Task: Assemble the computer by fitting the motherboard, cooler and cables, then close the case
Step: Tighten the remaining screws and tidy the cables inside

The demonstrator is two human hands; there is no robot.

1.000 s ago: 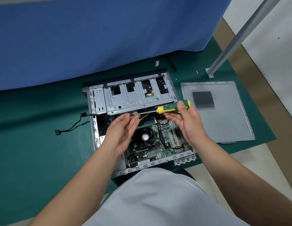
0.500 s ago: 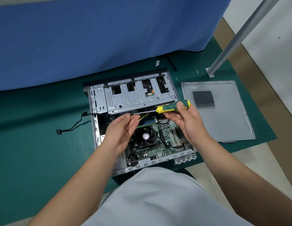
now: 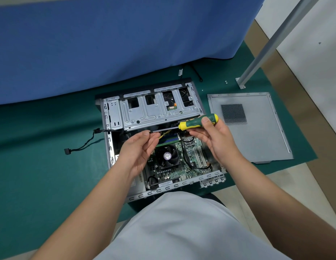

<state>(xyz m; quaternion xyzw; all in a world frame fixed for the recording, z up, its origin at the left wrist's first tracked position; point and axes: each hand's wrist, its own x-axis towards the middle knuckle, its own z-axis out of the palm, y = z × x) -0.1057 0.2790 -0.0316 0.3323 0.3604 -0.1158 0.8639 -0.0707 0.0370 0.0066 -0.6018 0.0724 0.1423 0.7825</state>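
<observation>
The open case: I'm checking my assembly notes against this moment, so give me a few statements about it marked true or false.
1. The right hand grips the screwdriver by its handle. True.
2. The side panel is fitted on the case. False: it lies flat on the green mat, to the right of the case.
3. The left hand pinches at the screwdriver's tip. True.
4. The cooler fan lies outside the case. False: it sits on the motherboard, inside.

An open grey computer case (image 3: 114,117) is laid flat at frame centre, motherboard (image 3: 191,152) and black cooler fan (image 3: 166,155) seated inside; its side panel (image 3: 257,128) is laid at right.
</observation>
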